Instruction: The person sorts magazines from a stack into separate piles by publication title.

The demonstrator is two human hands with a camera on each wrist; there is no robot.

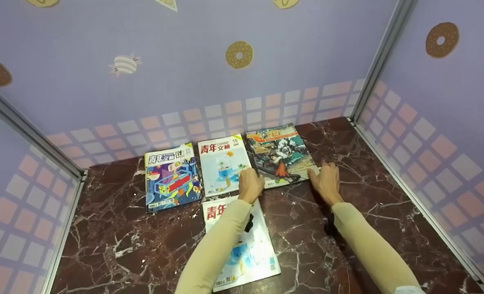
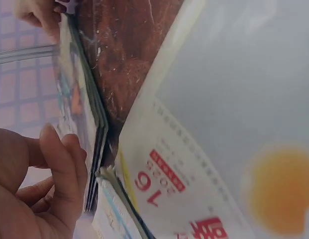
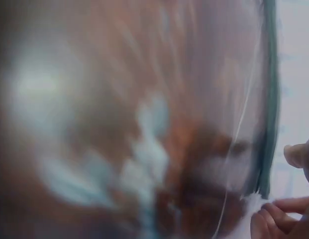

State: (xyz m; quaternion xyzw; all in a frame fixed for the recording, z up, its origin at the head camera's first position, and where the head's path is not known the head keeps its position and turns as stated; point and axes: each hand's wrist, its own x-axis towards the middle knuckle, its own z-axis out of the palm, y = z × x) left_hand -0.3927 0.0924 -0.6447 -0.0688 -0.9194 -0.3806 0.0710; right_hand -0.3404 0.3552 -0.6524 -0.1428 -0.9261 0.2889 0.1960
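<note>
At the right end of the back row lies a magazine with a dark illustrated cover [image 1: 280, 153]; seen edge-on in the left wrist view, it shows several layers. My left hand [image 1: 251, 185] is at its lower left corner, fingers bent, partly over the neighbouring white magazine [image 1: 221, 163] marked 16. Whether those fingers press the cover is unclear. At the lower right corner my right hand [image 1: 325, 183] touches the edge with its fingers, while its thumb [image 3: 296, 154] stands apart in the right wrist view. Much of that view is blurred.
A colourful magazine [image 1: 172, 179] lies at the left of the row. Another white magazine [image 1: 254, 257] lies in front, partly under my left forearm. The dark red marble-patterned surface [image 1: 115, 241] is bounded by purple panels [image 1: 176, 73] at the back and sides.
</note>
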